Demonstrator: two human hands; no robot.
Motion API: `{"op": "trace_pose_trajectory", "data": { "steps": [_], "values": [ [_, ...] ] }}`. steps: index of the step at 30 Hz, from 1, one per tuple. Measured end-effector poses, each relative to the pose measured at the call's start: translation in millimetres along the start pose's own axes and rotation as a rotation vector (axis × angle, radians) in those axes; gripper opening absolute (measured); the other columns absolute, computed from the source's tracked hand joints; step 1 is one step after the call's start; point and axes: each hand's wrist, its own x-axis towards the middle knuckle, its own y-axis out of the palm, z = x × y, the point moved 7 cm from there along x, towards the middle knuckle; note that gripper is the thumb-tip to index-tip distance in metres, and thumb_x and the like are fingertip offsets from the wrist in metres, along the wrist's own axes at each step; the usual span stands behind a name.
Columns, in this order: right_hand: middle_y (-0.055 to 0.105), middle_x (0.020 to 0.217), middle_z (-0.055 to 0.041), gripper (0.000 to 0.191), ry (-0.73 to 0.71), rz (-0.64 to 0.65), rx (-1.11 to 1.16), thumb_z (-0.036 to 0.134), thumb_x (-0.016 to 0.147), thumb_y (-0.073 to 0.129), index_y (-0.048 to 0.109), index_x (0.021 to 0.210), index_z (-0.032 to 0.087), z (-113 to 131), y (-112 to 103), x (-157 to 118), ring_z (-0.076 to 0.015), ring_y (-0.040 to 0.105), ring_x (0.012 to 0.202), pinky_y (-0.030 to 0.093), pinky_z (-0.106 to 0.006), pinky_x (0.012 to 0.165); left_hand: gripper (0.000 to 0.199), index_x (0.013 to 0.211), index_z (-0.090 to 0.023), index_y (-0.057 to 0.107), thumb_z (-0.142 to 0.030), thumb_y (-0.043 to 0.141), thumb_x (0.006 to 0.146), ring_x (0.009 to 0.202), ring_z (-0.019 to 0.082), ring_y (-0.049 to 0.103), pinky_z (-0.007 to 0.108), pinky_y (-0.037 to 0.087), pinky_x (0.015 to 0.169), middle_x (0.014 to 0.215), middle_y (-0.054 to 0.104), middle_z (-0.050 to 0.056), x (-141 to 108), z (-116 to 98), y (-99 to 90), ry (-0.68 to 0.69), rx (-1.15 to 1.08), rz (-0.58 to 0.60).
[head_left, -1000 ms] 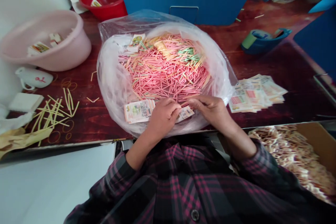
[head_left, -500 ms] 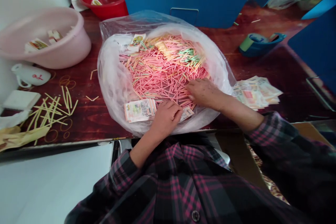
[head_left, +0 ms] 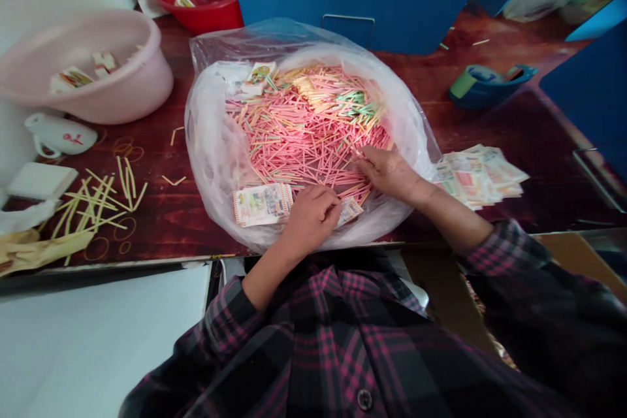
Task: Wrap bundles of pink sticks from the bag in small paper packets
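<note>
Pink sticks point(head_left: 284, 137) are left loose at twelve o'clock, narrowly pinched fingers of the right hand point(head_left: 394, 176) among them, grasp unclear; one printed slip point(head_left: 350, 209) is held by the left hand's point(head_left: 313, 219) curled fingers, others point(head_left: 482, 176) already laid at three.

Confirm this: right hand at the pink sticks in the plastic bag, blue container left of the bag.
Wrong side: the blue container stands to the right of the plastic bag, as the head view shows. The right hand is at the pink sticks in the bag.
</note>
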Motion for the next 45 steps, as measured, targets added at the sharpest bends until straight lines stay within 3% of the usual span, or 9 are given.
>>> {"op": "trace_pose_trajectory", "data": {
  "steps": [5, 12, 15, 19, 21, 25, 30, 40, 45],
  "values": [
    [0.070, 0.084, -0.0013, 0.031, 0.137, -0.071, 0.488, 0.048, 0.100, 0.059, 0.064, 0.084, 0.022, 4, -4, -6, -0.0168, 0.061, 0.078, 0.051, -0.031, 0.076, 0.017, 0.090, -0.021, 0.074, -0.023, 0.061, 0.101, 0.118, 0.026, 0.072, 0.046, 0.053, 0.105, 0.130, 0.077, 0.013, -1, -2, -4.9, 0.008, -0.036, -0.042],
    [0.072, 0.086, -0.0006, 0.025, 0.203, -0.146, 0.811, 0.048, 0.094, 0.067, 0.065, 0.090, 0.023, 16, 7, -14, -0.0183, 0.067, 0.083, 0.057, -0.036, 0.087, 0.015, 0.091, -0.022, 0.072, -0.030, 0.063, 0.100, 0.101, 0.020, 0.072, 0.037, 0.056, 0.095, 0.100, 0.079, 0.007, -5, 10, -12.4, -0.103, -0.307, -0.162],
    [0.075, 0.095, -0.0037, 0.025, 0.131, -0.230, 0.708, 0.048, 0.100, 0.058, 0.065, 0.099, 0.025, 21, 11, -19, -0.0212, 0.071, 0.092, 0.058, -0.040, 0.091, 0.017, 0.090, -0.021, 0.070, -0.036, 0.065, 0.098, 0.098, 0.018, 0.071, 0.034, 0.056, 0.093, 0.101, 0.077, 0.005, -6, 23, -12.6, -0.244, -0.483, -0.230],
    [0.074, 0.093, -0.0071, 0.027, 0.017, -0.161, 0.360, 0.044, 0.104, 0.050, 0.068, 0.100, 0.024, 28, 28, -27, -0.0234, 0.071, 0.089, 0.058, -0.041, 0.087, 0.023, 0.088, -0.021, 0.067, -0.043, 0.068, 0.095, 0.098, 0.017, 0.070, 0.032, 0.057, 0.090, 0.107, 0.074, 0.005, -8, 37, -8.3, -0.403, -0.688, -0.286],
    [0.076, 0.096, -0.0080, 0.029, 0.017, -0.158, 0.357, 0.045, 0.105, 0.051, 0.070, 0.103, 0.023, 29, 29, -29, -0.0238, 0.072, 0.091, 0.058, -0.042, 0.089, 0.023, 0.087, -0.021, 0.067, -0.044, 0.071, 0.093, 0.100, 0.017, 0.069, 0.032, 0.057, 0.091, 0.108, 0.073, 0.004, -9, 39, -7.3, -0.420, -0.742, -0.297],
    [0.080, 0.104, -0.0050, 0.028, 0.116, -0.311, 0.750, 0.053, 0.102, 0.062, 0.071, 0.102, 0.026, 36, 7, -29, -0.0236, 0.073, 0.103, 0.057, -0.045, 0.104, 0.022, 0.082, -0.022, 0.069, -0.042, 0.076, 0.089, 0.101, 0.017, 0.068, 0.032, 0.055, 0.094, 0.105, 0.072, 0.003, -11, 40, -8.4, -0.420, -0.814, -0.335],
    [0.080, 0.105, -0.0005, 0.024, 0.187, -0.443, 1.275, 0.054, 0.094, 0.075, 0.072, 0.101, 0.032, 60, -10, -27, -0.0239, 0.075, 0.107, 0.061, -0.045, 0.102, 0.014, 0.080, -0.024, 0.075, -0.035, 0.078, 0.088, 0.102, 0.020, 0.068, 0.036, 0.052, 0.100, 0.102, 0.075, 0.003, -10, 37, -13.2, -0.392, -0.761, -0.402],
    [0.078, 0.104, 0.0010, 0.014, 0.005, -0.668, 1.254, 0.047, 0.104, 0.063, 0.062, 0.106, 0.034, 99, -6, -25, -0.0223, 0.077, 0.112, 0.062, -0.045, 0.103, 0.011, 0.082, -0.026, 0.081, -0.036, 0.083, 0.086, 0.115, 0.022, 0.067, 0.041, 0.048, 0.110, 0.114, 0.074, 0.003, -8, 33, -9.3, -0.382, -0.834, -0.478],
    [0.078, 0.102, 0.0011, 0.012, -0.063, -0.721, 1.117, 0.045, 0.107, 0.057, 0.057, 0.107, 0.033, 102, 0, -33, -0.0222, 0.077, 0.114, 0.061, -0.048, 0.105, 0.015, 0.080, -0.027, 0.081, -0.040, 0.084, 0.085, 0.108, 0.020, 0.067, 0.038, 0.050, 0.103, 0.110, 0.073, 0.002, -9, 35, -4.1, -0.420, -0.949, -0.517]
  ]
}}
